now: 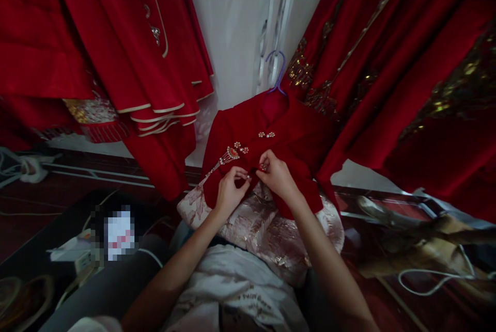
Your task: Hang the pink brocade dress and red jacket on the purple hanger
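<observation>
A red jacket [236, 123] on a purple hanger [279, 76] lies across my lap, over pale pink floral brocade fabric [263, 234]. Jewelled flower-shaped buttons [266, 135] sit at its neck, and a beaded tassel brooch [230, 154] is on the left of its chest. My left hand [231, 190] pinches a small shiny button at the jacket's front edge. Close by, my right hand [277, 174] pinches another jewelled button at the opposite edge, its fingertips partly hiding it. A small gap separates the two hands.
Red garments [127, 37] hang at the left, and gold-embroidered red garments [387, 74] hang at the right. A white metal rack bar [104, 176] runs low behind them. A dark surface at lower left holds a white box [72, 250] and cables. Blurred objects and a white cord [426, 280] lie at lower right.
</observation>
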Action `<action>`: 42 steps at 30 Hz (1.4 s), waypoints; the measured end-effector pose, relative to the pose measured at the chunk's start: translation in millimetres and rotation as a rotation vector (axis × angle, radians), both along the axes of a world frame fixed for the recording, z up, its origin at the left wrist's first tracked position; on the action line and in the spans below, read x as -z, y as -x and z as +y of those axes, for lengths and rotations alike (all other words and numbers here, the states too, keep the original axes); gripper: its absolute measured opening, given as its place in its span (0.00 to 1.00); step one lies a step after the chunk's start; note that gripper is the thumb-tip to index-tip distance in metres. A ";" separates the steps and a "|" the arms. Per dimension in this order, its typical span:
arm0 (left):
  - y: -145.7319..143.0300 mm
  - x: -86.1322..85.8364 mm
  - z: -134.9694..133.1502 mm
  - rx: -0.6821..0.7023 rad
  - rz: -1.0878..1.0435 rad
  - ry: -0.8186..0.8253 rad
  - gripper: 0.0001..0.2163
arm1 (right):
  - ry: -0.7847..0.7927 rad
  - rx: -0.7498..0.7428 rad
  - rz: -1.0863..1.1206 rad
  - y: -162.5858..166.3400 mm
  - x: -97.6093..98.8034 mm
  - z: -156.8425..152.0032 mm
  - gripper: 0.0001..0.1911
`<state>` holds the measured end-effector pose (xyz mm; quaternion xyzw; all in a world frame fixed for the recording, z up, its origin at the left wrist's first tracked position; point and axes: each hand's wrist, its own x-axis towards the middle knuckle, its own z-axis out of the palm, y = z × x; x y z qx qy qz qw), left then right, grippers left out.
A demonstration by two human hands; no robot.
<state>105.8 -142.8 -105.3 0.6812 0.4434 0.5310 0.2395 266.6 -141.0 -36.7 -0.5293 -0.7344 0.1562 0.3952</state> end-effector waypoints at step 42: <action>4.8 11.3 18.7 0.071 -0.141 0.230 0.08 | 0.173 -0.180 0.055 -2.7 36.9 22.5 0.06</action>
